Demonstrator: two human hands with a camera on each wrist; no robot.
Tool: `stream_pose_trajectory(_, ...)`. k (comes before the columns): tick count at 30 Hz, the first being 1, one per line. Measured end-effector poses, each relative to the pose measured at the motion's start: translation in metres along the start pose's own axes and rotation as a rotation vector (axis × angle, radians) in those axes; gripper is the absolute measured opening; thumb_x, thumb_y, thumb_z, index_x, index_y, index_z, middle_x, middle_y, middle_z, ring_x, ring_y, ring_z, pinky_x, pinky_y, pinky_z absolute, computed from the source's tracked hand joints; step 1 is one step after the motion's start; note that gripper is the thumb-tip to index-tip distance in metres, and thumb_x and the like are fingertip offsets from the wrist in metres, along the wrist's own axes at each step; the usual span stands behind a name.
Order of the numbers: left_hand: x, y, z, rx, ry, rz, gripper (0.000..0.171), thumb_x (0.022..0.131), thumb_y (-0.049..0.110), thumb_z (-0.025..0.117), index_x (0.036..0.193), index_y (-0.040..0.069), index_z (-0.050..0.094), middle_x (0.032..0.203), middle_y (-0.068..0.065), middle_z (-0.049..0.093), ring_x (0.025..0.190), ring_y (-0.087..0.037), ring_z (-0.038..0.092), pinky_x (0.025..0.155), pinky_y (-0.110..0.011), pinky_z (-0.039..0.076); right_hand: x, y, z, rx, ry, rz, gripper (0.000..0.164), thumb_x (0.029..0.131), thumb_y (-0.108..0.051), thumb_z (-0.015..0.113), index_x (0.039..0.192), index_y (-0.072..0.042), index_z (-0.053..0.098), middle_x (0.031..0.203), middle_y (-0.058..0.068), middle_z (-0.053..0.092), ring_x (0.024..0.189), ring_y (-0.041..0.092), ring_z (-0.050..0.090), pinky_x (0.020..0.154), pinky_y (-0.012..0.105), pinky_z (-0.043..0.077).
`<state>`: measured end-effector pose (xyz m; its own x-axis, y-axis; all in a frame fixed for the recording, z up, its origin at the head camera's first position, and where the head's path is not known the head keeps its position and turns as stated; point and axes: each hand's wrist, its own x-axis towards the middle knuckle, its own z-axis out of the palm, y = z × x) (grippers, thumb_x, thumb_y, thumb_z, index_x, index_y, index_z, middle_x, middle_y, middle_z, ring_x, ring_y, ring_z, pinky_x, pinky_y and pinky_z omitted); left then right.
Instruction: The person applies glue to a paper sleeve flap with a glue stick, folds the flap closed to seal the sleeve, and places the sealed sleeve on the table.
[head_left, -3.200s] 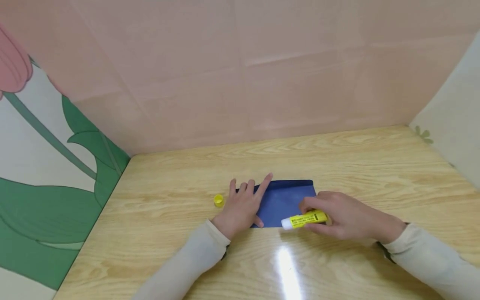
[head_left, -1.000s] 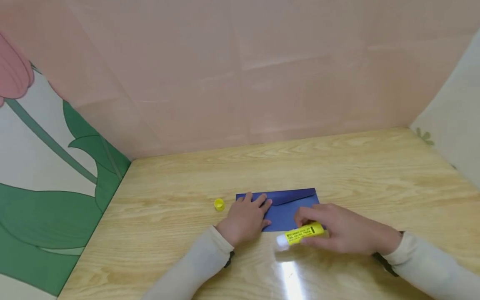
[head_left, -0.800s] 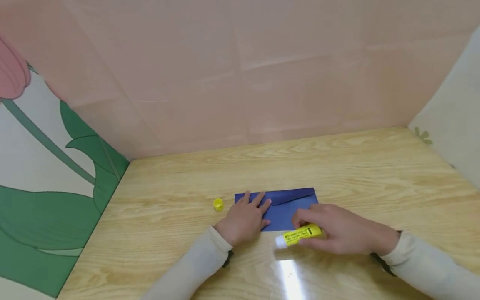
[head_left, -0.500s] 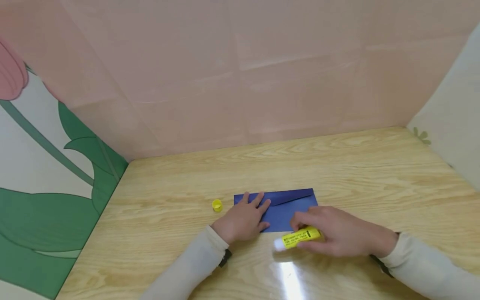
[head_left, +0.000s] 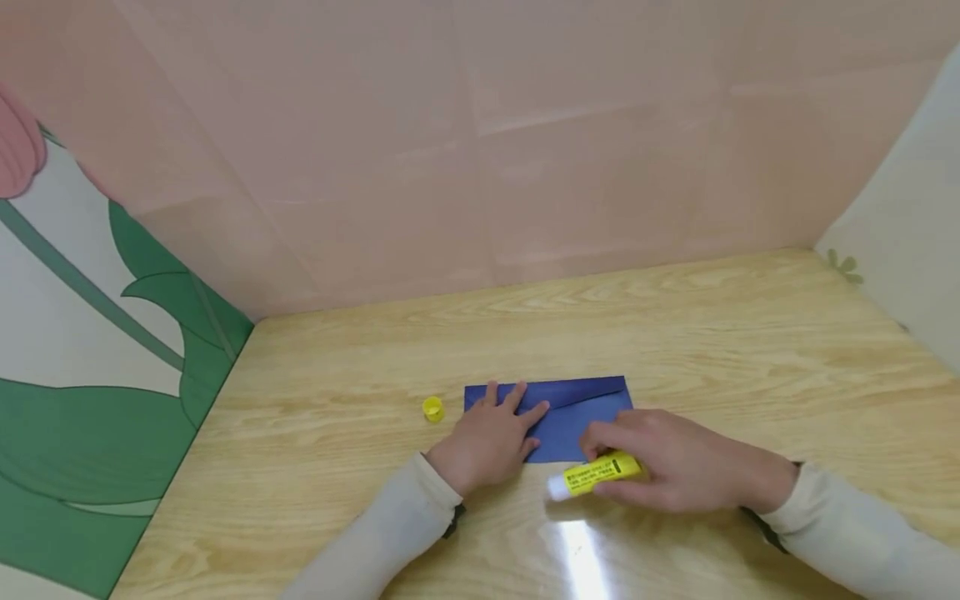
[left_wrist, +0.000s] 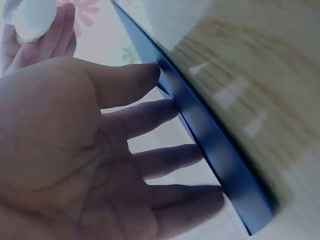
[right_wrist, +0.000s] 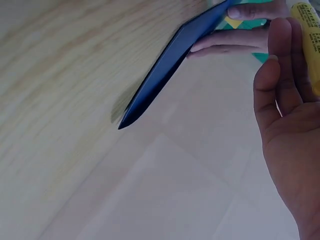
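A blue paper envelope (head_left: 570, 429) lies on the wooden table, its flap folded down along the far edge. My left hand (head_left: 491, 437) rests on its left part with spread, straight fingers, which touch the flap; the left wrist view shows the fingertips against the envelope (left_wrist: 200, 120). My right hand (head_left: 667, 458) grips a yellow glue stick (head_left: 600, 475) just in front of the envelope's near right side. Its white end points left, uncapped. In the right wrist view the glue stick (right_wrist: 307, 40) is partly cut off by the frame edge.
A small yellow cap (head_left: 433, 408) stands on the table (head_left: 337, 367) left of the envelope. A pink wall covering (head_left: 480, 167) rises behind the table, and a green-leaf mural (head_left: 75, 442) borders it on the left.
The envelope's flap, earlier raised at the far edge, now lies folded down. My left hand has shifted onto it. My right hand has moved the glue stick slightly nearer the front.
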<state>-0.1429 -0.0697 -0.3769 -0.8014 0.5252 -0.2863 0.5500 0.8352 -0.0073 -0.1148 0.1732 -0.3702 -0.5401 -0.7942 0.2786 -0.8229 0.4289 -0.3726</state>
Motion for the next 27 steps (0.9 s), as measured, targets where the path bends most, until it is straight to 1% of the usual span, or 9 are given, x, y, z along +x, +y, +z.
stream_pose_trajectory(4,-0.0011,0.0008,-0.0013,0.017,0.0,0.053,0.051,0.101,0.042,0.038,0.149,0.025,0.031,0.16,-0.001,0.022,0.148,-0.03,0.02,0.118,-0.041,0.027,0.0004,-0.0004,0.0004,-0.015,0.018,-0.029,0.02,0.089,-0.039,0.065,0.102,-0.036,0.051,0.082,-0.025,0.046,0.069,-0.009,0.041,0.058,0.01,0.033)
stream_pose_trajectory(6,-0.0013,0.0015,-0.0013,0.011,-0.011,0.079,0.053,0.101,0.04,0.039,0.15,0.02,0.031,0.16,0.003,0.021,0.148,-0.026,0.019,0.118,-0.038,0.026,0.0002,-0.0003,0.0005,-0.014,0.022,-0.034,0.02,0.088,-0.039,0.066,0.101,-0.036,0.051,0.082,-0.025,0.046,0.07,-0.009,0.041,0.058,0.01,0.033)
stream_pose_trajectory(8,-0.0013,0.0022,-0.0012,-0.003,-0.026,0.096,0.054,0.102,0.039,0.039,0.15,0.016,0.03,0.16,0.004,0.019,0.148,-0.023,0.019,0.118,-0.036,0.027,-0.0001,-0.0003,0.0004,-0.012,0.02,-0.032,0.02,0.088,-0.038,0.066,0.101,-0.036,0.051,0.082,-0.025,0.046,0.07,-0.009,0.041,0.058,0.01,0.033)
stream_pose_trajectory(11,-0.0013,0.0031,-0.0015,-0.008,-0.032,0.098,0.055,0.102,0.038,0.039,0.15,0.014,0.029,0.16,0.002,0.02,0.148,-0.023,0.02,0.117,-0.036,0.028,-0.0002,-0.0002,0.0004,-0.018,0.02,-0.03,0.02,0.088,-0.039,0.066,0.101,-0.035,0.051,0.082,-0.025,0.046,0.07,-0.009,0.04,0.058,0.01,0.033)
stream_pose_trajectory(18,-0.0012,0.0042,-0.0028,0.01,-0.009,0.104,0.055,0.101,0.037,0.041,0.149,0.013,0.031,0.159,-0.001,0.023,0.147,-0.026,0.024,0.116,-0.036,0.031,-0.001,-0.0013,0.0003,-0.027,0.002,0.002,0.019,0.089,-0.042,0.064,0.1,-0.037,0.05,0.082,-0.025,0.046,0.069,-0.008,0.04,0.057,0.01,0.032)
stream_pose_trajectory(21,-0.0001,0.0039,-0.0025,0.021,0.014,0.105,0.054,0.101,0.037,0.042,0.15,0.018,0.03,0.158,0.001,0.026,0.146,-0.024,0.027,0.115,-0.036,0.034,-0.0012,-0.0016,-0.0001,-0.019,-0.008,0.017,0.018,0.089,-0.042,0.064,0.1,-0.038,0.05,0.082,-0.025,0.046,0.069,-0.008,0.041,0.057,0.01,0.033)
stream_pose_trajectory(24,0.0007,0.0032,-0.0019,0.049,0.042,0.109,0.052,0.101,0.037,0.043,0.149,0.023,0.031,0.157,0.004,0.029,0.144,-0.021,0.031,0.111,-0.036,0.039,-0.0013,-0.0014,-0.0005,-0.009,-0.009,0.013,0.018,0.089,-0.041,0.064,0.101,-0.038,0.05,0.082,-0.025,0.046,0.068,-0.008,0.041,0.057,0.01,0.033)
stream_pose_trajectory(27,0.0011,0.0028,-0.0018,0.078,0.068,0.121,0.049,0.101,0.036,0.044,0.148,0.024,0.035,0.156,0.005,0.032,0.141,-0.02,0.035,0.107,-0.035,0.043,-0.0017,-0.001,-0.0006,-0.009,-0.001,-0.001,0.019,0.089,-0.04,0.065,0.1,-0.037,0.05,0.081,-0.025,0.045,0.068,-0.009,0.04,0.057,0.01,0.033)
